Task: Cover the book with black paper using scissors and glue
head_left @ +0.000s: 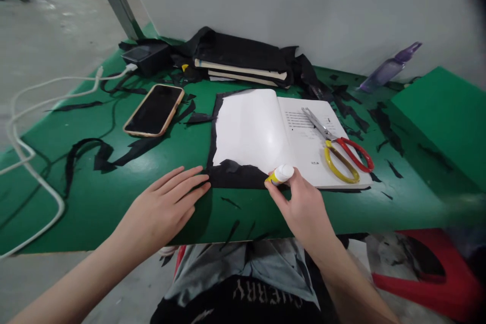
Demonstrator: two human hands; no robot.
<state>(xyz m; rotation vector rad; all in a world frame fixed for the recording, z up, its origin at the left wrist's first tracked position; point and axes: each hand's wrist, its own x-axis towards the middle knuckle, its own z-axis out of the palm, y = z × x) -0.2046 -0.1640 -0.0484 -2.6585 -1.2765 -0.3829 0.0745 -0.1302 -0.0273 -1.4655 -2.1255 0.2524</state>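
Observation:
An open book [250, 126] lies before me, its left page edged by black cloth [239, 176] folded over along the bottom and showing at the left side. In my right hand [304, 202] is a glue stick [281, 174], white with a yellow part, held at the lower edge of the cloth near the book's middle. My left hand [167, 207] rests with fingers stretched out, fingertips at the cloth's lower left corner. Scissors [329, 136] with one red and one yellow handle lie across the printed right page.
Left of the book lies a phone [155, 110]. A black box [146, 56] with white cables [56, 202] stands behind it. Books wrapped in black cloth [243, 53] lie at the back. A purple spray bottle [391, 68] and black scraps [387, 129] are at right.

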